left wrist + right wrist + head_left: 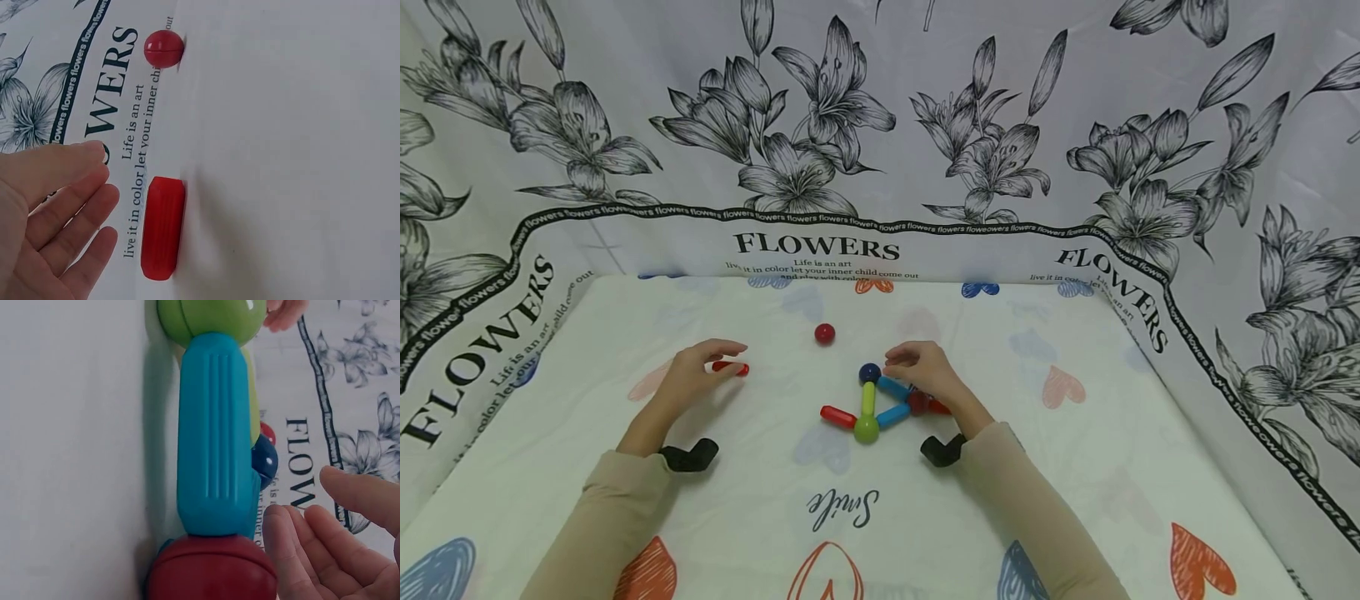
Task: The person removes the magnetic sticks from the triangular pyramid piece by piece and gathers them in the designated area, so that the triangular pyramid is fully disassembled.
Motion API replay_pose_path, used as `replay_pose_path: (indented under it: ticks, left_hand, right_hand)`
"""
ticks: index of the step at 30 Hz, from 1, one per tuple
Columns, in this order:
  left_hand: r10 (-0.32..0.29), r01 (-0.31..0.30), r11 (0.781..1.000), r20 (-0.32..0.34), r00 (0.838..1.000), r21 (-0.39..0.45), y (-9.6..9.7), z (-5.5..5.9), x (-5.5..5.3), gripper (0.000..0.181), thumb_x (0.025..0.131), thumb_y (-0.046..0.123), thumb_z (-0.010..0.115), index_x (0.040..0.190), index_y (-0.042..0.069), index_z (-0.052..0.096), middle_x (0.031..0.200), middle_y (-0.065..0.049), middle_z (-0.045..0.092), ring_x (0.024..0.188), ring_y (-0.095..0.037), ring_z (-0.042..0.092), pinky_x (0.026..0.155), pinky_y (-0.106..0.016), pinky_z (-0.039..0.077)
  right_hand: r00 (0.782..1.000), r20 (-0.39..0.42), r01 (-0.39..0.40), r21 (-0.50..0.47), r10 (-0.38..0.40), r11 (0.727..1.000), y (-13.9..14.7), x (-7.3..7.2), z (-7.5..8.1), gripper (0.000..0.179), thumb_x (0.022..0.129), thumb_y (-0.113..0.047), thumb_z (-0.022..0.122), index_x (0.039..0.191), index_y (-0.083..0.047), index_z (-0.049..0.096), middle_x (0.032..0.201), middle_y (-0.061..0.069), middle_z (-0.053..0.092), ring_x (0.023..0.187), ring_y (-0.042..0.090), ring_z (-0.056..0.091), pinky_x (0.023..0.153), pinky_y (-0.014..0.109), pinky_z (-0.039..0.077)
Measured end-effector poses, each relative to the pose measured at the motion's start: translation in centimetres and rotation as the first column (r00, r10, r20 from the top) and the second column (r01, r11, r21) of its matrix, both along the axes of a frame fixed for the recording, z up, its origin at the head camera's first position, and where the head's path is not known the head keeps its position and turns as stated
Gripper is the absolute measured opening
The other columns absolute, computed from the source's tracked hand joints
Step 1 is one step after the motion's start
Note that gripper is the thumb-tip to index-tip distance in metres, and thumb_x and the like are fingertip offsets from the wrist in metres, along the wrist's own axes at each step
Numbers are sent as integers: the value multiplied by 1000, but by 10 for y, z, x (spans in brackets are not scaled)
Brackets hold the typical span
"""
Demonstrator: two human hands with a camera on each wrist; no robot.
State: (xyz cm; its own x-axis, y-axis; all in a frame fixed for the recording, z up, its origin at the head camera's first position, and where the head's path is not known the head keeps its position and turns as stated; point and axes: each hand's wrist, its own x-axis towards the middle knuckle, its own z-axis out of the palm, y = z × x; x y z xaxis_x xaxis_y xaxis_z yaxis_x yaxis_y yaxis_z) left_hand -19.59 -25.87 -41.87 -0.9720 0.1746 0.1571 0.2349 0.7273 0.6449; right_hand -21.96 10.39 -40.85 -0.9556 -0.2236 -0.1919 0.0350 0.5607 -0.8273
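Observation:
My left hand (694, 373) hovers with fingers loosely bent beside a short red rod (163, 228), which lies on the cloth. In the left wrist view a gap shows between fingertips and rod. My right hand (927, 368) hangs over the right side of a joined ball-and-rod shape, fingers relaxed and holding nothing. That shape has a green ball (867, 429), a dark blue ball (870, 372) and a dark red ball (212, 569). A yellow-green rod (868, 398) links green to dark blue; a blue rod (214, 434) links green to dark red. Another blue rod (892, 387) joins dark blue to dark red.
A loose red ball (824, 334) sits farther back between the hands. One red rod (837, 417) sticks out left from the green ball; another red rod (938, 407) shows partly under my right hand. A flower-printed curtain (820, 246) borders the white cloth (760, 500).

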Motion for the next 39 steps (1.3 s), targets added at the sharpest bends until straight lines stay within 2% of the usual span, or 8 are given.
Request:
replay_pose_path:
  ticks: [4,7,12,21,29,34,39]
  left_hand:
    - [-21,21,1000,-50,999,-8,9,-4,3,30,87,8,70,116,3,67,117,-18,69,103,-36,65,91,-46,53]
    - [-48,48,999,-60,997,8,16,-6,5,29,86,4,69,115,2,67,115,-18,70,101,-35,67,89,-41,56]
    - [-84,86,993,-28,996,76,26,-7,8,28,86,6,69,114,1,68,115,-16,70,104,-36,67,92,-46,54]
    - [-165,163,980,5,986,117,40,-10,10,27,87,7,68,113,1,68,115,-15,71,112,-32,61,99,-46,51]
    - [-211,200,969,71,975,142,55,-8,15,28,89,11,67,116,2,67,117,-15,70,114,-33,61,101,-51,50]
    - [-230,216,964,81,970,151,65,-9,17,28,89,12,67,115,3,67,116,-14,70,113,-32,62,101,-50,50]
    - [-263,247,956,90,961,157,74,-9,17,28,89,12,67,115,3,68,115,-13,71,111,-31,63,101,-49,51]
  right_hand:
    - [1000,-7,-3,-5,3,1000,0,4,2,29,88,-19,70,114,-6,68,108,10,73,93,16,66,87,28,58]
    - [999,-14,-30,-6,30,1000,0,7,3,27,88,-19,70,113,-7,68,106,9,73,91,14,65,84,25,57]
    - [996,-29,-82,5,83,997,0,13,3,27,87,-20,71,111,-8,69,103,8,73,90,13,64,83,23,55]
    - [987,-61,-149,12,149,989,0,21,6,25,88,-19,70,109,-6,70,101,9,73,89,12,63,82,23,53]
    - [964,-99,-242,43,245,969,-1,27,8,22,88,-18,69,106,-5,71,101,11,73,89,13,63,81,20,52]
    - [950,-118,-283,77,291,956,-3,29,5,20,88,-17,70,104,-5,72,101,11,74,90,14,64,83,22,55]
    - [916,-159,-354,109,368,929,-3,30,3,19,86,-15,71,102,-3,73,101,12,74,89,14,66,81,19,56]
